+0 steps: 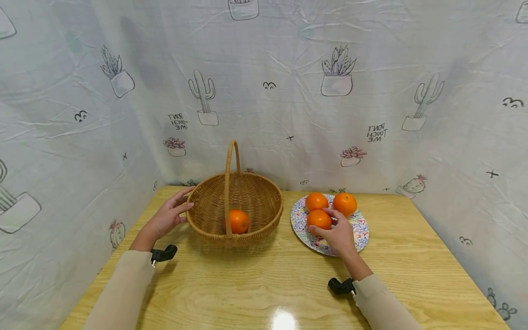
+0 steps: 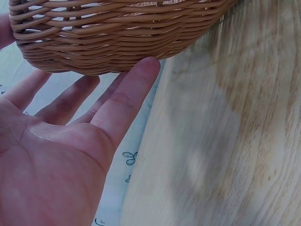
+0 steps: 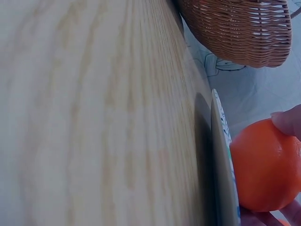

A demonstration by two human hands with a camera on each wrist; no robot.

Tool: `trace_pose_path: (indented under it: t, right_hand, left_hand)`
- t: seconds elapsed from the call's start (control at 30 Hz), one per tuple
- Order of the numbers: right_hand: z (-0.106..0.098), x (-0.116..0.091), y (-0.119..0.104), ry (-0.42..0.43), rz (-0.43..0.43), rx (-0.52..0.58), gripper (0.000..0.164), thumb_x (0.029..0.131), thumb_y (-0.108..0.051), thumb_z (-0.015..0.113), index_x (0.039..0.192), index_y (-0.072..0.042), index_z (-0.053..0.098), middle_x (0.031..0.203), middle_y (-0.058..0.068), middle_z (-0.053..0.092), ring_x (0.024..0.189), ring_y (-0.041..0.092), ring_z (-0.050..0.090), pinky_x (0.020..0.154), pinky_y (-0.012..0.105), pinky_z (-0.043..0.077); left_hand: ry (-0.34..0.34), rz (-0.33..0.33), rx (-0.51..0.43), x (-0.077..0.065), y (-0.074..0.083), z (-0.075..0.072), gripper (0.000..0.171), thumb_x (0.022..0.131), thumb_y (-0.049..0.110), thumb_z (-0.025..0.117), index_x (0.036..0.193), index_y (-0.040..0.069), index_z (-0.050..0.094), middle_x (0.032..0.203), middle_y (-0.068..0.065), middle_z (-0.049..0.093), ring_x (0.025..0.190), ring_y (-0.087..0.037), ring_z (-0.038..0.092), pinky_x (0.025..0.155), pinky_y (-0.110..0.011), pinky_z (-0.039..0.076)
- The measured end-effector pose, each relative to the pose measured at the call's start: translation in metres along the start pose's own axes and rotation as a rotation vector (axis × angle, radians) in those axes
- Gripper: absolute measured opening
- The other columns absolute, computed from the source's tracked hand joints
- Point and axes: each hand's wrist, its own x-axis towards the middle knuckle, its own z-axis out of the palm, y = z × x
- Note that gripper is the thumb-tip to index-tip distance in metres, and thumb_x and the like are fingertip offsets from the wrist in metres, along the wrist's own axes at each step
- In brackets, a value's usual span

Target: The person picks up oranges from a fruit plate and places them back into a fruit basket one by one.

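A wicker basket (image 1: 255,197) with a tall arched handle stands on the table, with one orange (image 1: 238,222) inside. My left hand (image 1: 168,215) touches the left side of the basket. In the left wrist view its fingers (image 2: 124,101) are extended against the outside of the woven wall (image 2: 117,42). At a patterned plate (image 1: 360,233), my right hand (image 1: 340,231) grips the nearest orange (image 1: 318,222) between thumb and fingers. That orange (image 3: 263,165) appears at or very near the plate's surface in the right wrist view. Two more oranges (image 1: 316,201) (image 1: 345,204) lie behind it on the plate.
The wooden table (image 1: 231,288) meets a pale curtain (image 1: 288,114) printed with cacti, at the back and both sides. A gap of bare tabletop separates the basket from the plate. Black camera mounts (image 1: 165,253) (image 1: 341,286) sit at both wrists.
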Motion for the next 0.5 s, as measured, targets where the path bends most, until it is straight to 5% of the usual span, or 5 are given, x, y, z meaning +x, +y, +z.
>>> trace_pose_path:
  t: [0.23,0.5]
  right_hand:
    - [-0.0001,-0.0016,0.0043,0.004,0.009,0.013,0.076,0.082,-0.037,0.087,0.145,-0.009,0.055,0.142,0.018,0.056,0.124,0.040,0.058,0.105,0.055,0.052]
    - [0.0002,-0.0007,0.0040,0.001,0.003,0.034,0.074,0.083,-0.036,0.087,0.144,-0.010,0.056,0.141,0.018,0.059,0.125,0.037,0.057,0.108,0.054,0.049]
  left_hand:
    - [-0.006,-0.007,-0.030,0.0022,-0.0022,0.0025,0.067,0.109,0.025,0.052,0.166,0.018,0.017,0.165,-0.026,0.021,0.135,-0.028,0.051,0.092,-0.034,0.060]
    - [-0.005,-0.001,-0.008,-0.0002,-0.0001,0.0011,0.068,0.109,0.025,0.051,0.166,0.018,0.015,0.165,-0.026,0.020,0.131,-0.018,0.054,0.093,-0.034,0.060]
